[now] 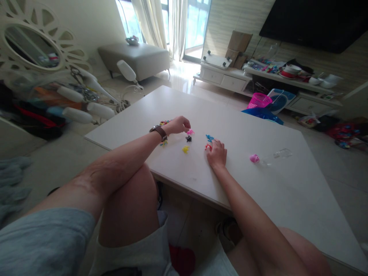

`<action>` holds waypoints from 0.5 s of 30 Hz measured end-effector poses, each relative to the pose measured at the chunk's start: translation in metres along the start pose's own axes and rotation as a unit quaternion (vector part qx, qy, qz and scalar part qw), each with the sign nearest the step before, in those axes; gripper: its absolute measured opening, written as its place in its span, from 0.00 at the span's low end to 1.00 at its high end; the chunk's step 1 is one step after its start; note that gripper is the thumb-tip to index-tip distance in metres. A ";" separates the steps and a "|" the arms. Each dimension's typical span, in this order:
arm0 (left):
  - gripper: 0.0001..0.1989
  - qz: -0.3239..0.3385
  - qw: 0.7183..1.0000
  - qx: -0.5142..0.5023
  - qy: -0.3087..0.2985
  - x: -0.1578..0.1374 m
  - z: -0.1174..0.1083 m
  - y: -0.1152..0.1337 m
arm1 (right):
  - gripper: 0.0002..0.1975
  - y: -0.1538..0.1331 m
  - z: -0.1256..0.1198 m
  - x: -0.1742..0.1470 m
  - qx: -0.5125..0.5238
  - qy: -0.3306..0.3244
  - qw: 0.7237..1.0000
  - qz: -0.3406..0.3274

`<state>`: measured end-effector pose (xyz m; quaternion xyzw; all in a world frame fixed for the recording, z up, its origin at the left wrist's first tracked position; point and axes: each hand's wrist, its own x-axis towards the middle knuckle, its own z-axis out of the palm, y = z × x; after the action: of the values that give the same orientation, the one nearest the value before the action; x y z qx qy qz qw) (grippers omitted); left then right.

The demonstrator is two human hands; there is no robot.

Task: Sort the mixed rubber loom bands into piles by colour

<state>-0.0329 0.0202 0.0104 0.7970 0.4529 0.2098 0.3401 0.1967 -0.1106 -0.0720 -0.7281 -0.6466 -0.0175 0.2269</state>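
My left hand (179,124), with a dark watch (160,132) on its wrist, hovers beside a small pink pile (190,132). Its fingers curl together, and whatever may be in them is hidden. My right hand (217,154) rests on the white table (178,168), fingers bent and thumb apart, touching a red pile (208,147) of small band-like pieces. A blue pile (209,137) lies just beyond its fingertips. Between the hands are a black pile (188,138) and a yellow pile (185,149). A mixed multicoloured heap (165,123) sits partly behind my left wrist.
A clear container (277,156) lies on the table's right side, beside a pink rounded object (254,158). White lamp shades (99,110) stand off the left edge. Past the far right edge are a pink basket (259,100) and a TV cabinet (224,78).
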 end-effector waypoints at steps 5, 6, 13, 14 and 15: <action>0.07 -0.027 0.999 -0.043 0.021 -0.001 -0.008 -0.002 | 0.18 -0.001 -0.001 -0.001 0.000 -0.013 1.000 0.003; 0.07 -0.029 0.998 -0.050 0.026 -0.002 -0.009 -0.001 | 0.18 -0.001 0.000 -0.001 0.000 -0.014 1.000 0.005; 0.08 -0.044 0.996 -0.064 0.042 -0.009 -0.025 -0.001 | 0.22 0.000 0.003 -0.001 0.002 -0.002 1.000 0.007; 0.08 -0.048 0.997 -0.051 0.036 -0.010 -0.028 -0.002 | 0.22 0.001 0.002 -0.002 0.002 0.000 1.000 0.006; 0.08 -0.053 0.998 -0.034 0.028 -0.011 -0.032 -0.004 | 0.21 0.001 0.002 -0.002 0.002 0.003 1.000 0.003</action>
<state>-0.0613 0.0234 0.0287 0.7537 0.4967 0.2292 0.3643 0.1963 -0.1117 -0.0748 -0.7298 -0.6434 -0.0175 0.2305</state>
